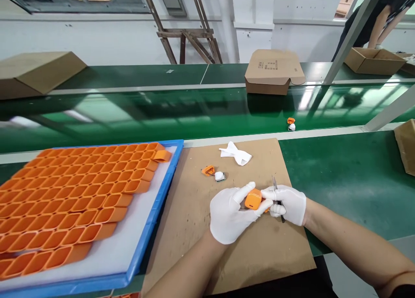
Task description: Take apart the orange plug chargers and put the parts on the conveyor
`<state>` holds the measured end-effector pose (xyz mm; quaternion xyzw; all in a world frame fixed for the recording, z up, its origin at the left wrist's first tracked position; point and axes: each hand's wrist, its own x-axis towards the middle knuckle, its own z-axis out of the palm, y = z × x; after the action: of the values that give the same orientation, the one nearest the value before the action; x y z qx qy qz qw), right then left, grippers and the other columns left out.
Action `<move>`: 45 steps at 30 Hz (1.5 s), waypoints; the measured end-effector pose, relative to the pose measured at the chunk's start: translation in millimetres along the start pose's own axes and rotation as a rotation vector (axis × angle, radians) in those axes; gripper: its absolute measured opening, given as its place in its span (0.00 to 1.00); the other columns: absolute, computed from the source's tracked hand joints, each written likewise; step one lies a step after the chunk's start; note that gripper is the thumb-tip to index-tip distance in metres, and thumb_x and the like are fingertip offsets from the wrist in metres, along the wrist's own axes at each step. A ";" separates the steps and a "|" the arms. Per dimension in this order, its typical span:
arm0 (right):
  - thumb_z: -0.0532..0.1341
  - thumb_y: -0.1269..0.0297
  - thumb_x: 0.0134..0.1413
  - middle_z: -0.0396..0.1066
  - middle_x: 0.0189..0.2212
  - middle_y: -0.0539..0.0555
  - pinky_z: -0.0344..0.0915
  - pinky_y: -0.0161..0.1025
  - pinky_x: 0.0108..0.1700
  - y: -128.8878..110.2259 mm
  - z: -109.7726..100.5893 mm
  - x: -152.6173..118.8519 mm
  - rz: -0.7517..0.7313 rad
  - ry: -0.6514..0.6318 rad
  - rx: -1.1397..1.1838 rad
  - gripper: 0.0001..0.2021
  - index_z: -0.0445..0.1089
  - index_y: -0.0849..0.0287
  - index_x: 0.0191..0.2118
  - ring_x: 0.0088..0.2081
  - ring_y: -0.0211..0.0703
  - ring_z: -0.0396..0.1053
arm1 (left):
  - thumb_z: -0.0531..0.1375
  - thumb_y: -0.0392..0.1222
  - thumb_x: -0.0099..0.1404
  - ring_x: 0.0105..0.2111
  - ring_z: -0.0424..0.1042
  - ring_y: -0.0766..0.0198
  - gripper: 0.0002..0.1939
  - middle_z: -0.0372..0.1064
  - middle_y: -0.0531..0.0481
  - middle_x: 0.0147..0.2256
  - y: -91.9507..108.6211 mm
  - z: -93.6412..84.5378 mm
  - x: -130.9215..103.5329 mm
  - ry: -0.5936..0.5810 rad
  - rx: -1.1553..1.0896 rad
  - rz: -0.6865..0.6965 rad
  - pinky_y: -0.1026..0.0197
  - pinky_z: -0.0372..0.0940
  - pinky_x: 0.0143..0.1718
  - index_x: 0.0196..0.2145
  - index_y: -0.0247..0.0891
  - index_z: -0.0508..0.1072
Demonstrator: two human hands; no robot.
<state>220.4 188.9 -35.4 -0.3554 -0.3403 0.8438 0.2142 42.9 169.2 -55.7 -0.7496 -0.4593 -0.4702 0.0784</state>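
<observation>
Your two arms (350, 237) are closest, one coming in from six o'clock and one from four o'clock. Both hands wear white gloves. Your left hand (229, 212) pinches a small orange case (253, 199) between its thumb and a finger, over a brown sheet (188, 229). Your right hand (289, 204) is at three o'clock from the case, with its fingertips right up against it. That hand also grips a thin tool (274, 184); its metal tip points to twelve o'clock and its dark end to six.

Now look out from the case. At ten o'clock, a little orange piece (208, 171) and a white block (219, 176) sit side by side on the brown sheet. At eleven, a white cloth (236, 153) lies bunched up like a bow. At nine, you have a big blue tray (155, 213) with rows of orange sleeves (78, 194). At one, another orange and white pair (291, 121) sits on a shiny green strip (207, 112). Farther off, a brown box (274, 71) is near twelve, and a person (363, 26) stands between one and two, by an open box (374, 62).
</observation>
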 end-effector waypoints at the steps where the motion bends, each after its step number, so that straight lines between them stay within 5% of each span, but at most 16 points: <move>1: 0.68 0.46 0.46 0.50 0.12 0.41 0.39 0.37 0.25 0.9 -0.5 0.6 -0.001 0.003 -0.002 0.22 0.61 0.58 0.21 0.18 0.30 0.41 | 0.72 0.47 0.52 0.17 0.62 0.68 0.24 0.65 0.60 0.18 0.0 0.1 -0.3 -0.005 0.002 -0.002 0.63 0.60 0.23 0.44 0.41 0.69; 5: 0.66 0.39 0.46 0.51 0.13 0.41 0.40 0.36 0.25 3.8 3.1 -0.6 -0.016 0.073 -0.058 0.25 0.63 0.58 0.22 0.18 0.29 0.42 | 0.71 0.48 0.54 0.18 0.63 0.67 0.23 0.66 0.59 0.18 -1.0 0.4 -3.7 -0.037 -0.024 -0.022 0.63 0.60 0.24 0.44 0.40 0.70; 8: 0.68 0.37 0.40 0.56 0.15 0.43 0.40 0.35 0.24 0.0 3.2 0.1 -0.060 0.201 -0.175 0.27 0.70 0.60 0.25 0.18 0.29 0.43 | 0.70 0.53 0.54 0.19 0.66 0.66 0.25 0.68 0.58 0.20 -1.2 1.7 -1.7 -0.218 -0.072 -0.164 0.62 0.60 0.24 0.46 0.41 0.72; 11: 0.70 0.41 0.40 0.71 0.25 0.51 0.48 0.35 0.23 -23.2 -14.3 7.3 -0.166 0.475 -0.344 0.28 0.77 0.61 0.40 0.20 0.32 0.53 | 0.68 0.55 0.55 0.21 0.69 0.65 0.32 0.71 0.58 0.23 2.2 2.0 9.6 -0.509 -0.173 -0.475 0.63 0.61 0.24 0.55 0.42 0.69; 13: 0.70 0.46 0.42 0.76 0.38 0.55 0.57 0.35 0.28 -53.0 -36.8 14.1 -0.283 0.736 -0.476 0.30 0.75 0.58 0.49 0.30 0.38 0.65 | 0.63 0.53 0.61 0.24 0.71 0.64 0.26 0.73 0.56 0.26 5.7 -1.2 19.1 -0.611 -0.191 -0.487 0.63 0.62 0.26 0.55 0.43 0.70; 15: 0.68 0.49 0.46 0.75 0.46 0.55 0.62 0.36 0.36 -89.2 -62.9 20.0 -0.364 0.968 -0.633 0.27 0.74 0.56 0.51 0.39 0.43 0.70 | 0.56 0.48 0.68 0.28 0.73 0.62 0.14 0.75 0.52 0.29 8.2 -8.9 25.8 -0.616 -0.146 -0.350 0.62 0.62 0.30 0.47 0.43 0.75; 17: 0.67 0.52 0.47 0.75 0.45 0.55 0.63 0.38 0.41 -123.4 -88.0 24.4 -0.355 1.143 -0.792 0.24 0.75 0.55 0.50 0.43 0.46 0.71 | 0.52 0.44 0.70 0.30 0.73 0.61 0.14 0.75 0.49 0.29 7.7 -21.4 27.9 -0.589 -0.075 -0.260 0.62 0.61 0.32 0.38 0.43 0.78; 20: 0.64 0.54 0.51 0.75 0.43 0.64 0.60 0.50 0.43 -158.4 -119.7 30.8 -0.222 1.333 -1.029 0.16 0.78 0.56 0.42 0.47 0.60 0.70 | 0.53 0.45 0.69 0.30 0.72 0.60 0.15 0.74 0.47 0.27 -3.1 -48.5 24.2 -0.527 0.047 -0.319 0.61 0.61 0.32 0.34 0.41 0.78; 23: 0.60 0.55 0.58 0.72 0.47 0.71 0.59 0.56 0.42 -173.8 -145.5 40.9 -0.075 1.438 -1.189 0.16 0.74 0.53 0.49 0.49 0.64 0.70 | 0.51 0.45 0.70 0.31 0.72 0.60 0.17 0.74 0.47 0.28 -28.2 -84.1 16.4 -0.456 0.203 -0.440 0.60 0.62 0.35 0.32 0.41 0.78; 28: 0.62 0.54 0.57 0.72 0.45 0.69 0.64 0.56 0.42 -180.7 -164.4 58.7 0.087 1.433 -1.313 0.21 0.69 0.55 0.54 0.48 0.64 0.71 | 0.52 0.46 0.68 0.45 0.70 0.50 0.16 0.73 0.41 0.45 -89.6 -133.5 0.4 -0.241 0.492 -0.760 0.51 0.61 0.47 0.39 0.40 0.78; 33: 0.57 0.44 0.60 0.62 0.58 0.66 0.67 0.54 0.47 -171.2 -147.6 70.9 -0.062 1.401 -1.410 0.30 0.58 0.54 0.63 0.51 0.57 0.69 | 0.62 0.49 0.58 0.59 0.53 0.32 0.16 0.60 0.33 0.58 -133.5 -131.9 4.3 -0.198 0.509 -0.935 0.38 0.53 0.54 0.39 0.37 0.78; 36: 0.57 0.48 0.63 0.62 0.59 0.60 0.68 0.52 0.50 -156.5 -131.5 80.5 -0.183 1.237 -1.467 0.25 0.61 0.52 0.61 0.50 0.50 0.69 | 0.63 0.50 0.59 0.55 0.60 0.41 0.14 0.64 0.38 0.53 -134.8 -126.8 17.0 -0.230 0.365 -0.999 0.43 0.58 0.51 0.36 0.36 0.76; 41: 0.59 0.53 0.64 0.65 0.57 0.58 0.68 0.53 0.52 -132.0 -107.7 97.8 -0.245 0.983 -1.459 0.21 0.64 0.55 0.59 0.51 0.49 0.69 | 0.58 0.52 0.67 0.46 0.70 0.56 0.20 0.69 0.45 0.48 -114.5 -136.9 39.7 -0.195 0.074 -1.055 0.49 0.67 0.47 0.49 0.35 0.70; 45: 0.60 0.56 0.63 0.69 0.52 0.57 0.70 0.50 0.49 -125.4 -90.9 113.6 -0.244 0.829 -1.385 0.17 0.67 0.57 0.55 0.47 0.47 0.71 | 0.60 0.50 0.65 0.42 0.72 0.59 0.14 0.73 0.47 0.42 -82.1 -131.8 44.9 -0.138 -0.181 -1.043 0.53 0.68 0.44 0.39 0.35 0.73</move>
<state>228.7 380.7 -42.8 -0.6510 -0.7141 0.2129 0.1446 -97.0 170.8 25.3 -0.4549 -0.7326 -0.4339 -0.2610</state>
